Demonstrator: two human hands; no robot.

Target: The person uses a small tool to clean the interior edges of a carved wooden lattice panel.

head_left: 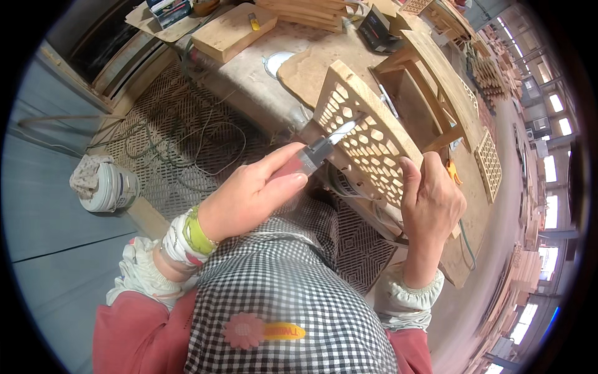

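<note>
My left hand (255,187) is closed round the red and dark grey handle of a knife-like tool (313,156). Its narrow, pale tip meets the pierced face of a wooden lattice panel (358,134), or lies just in front of it; I cannot tell which. Rows of rounded holes run through the panel, which is held tilted with a thick plain edge upward. My right hand (433,196) grips that panel at its near right corner, thumb along the edge and fingers curled over. Part of the tool's handle is hidden inside my left palm.
The workbench (293,37) carries a wooden block (233,31) with a yellow cutter (254,22), a wooden frame (430,93) and a black box (377,31). Another lattice panel (489,165) is at right. A white bucket (109,187) and loose cables (199,140) are on the left.
</note>
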